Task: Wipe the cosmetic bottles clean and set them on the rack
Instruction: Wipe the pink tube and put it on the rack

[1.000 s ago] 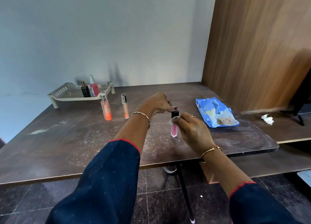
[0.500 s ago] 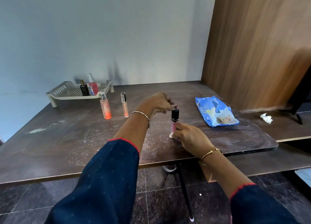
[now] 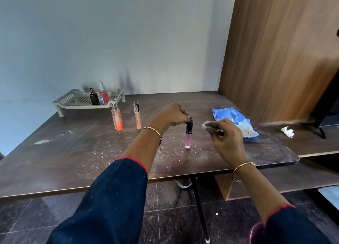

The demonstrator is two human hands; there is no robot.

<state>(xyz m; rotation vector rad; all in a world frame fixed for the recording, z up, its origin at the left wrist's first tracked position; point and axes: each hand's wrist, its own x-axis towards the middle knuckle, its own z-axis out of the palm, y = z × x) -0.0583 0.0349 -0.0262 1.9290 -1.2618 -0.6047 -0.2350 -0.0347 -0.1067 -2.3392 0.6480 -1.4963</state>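
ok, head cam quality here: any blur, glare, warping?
Head view: fisheye bows the table edge and tilts the wood panel; soft light, faint shadows behind the rack, no hard glare; pink tube under the left hand is sharp, right hand with the wipe a little soft.

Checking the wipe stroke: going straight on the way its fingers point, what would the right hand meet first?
Likely the black cap of the pink lip gloss tube that the left hand pinches; the right hand leads with its wipe. Depth is unclear.
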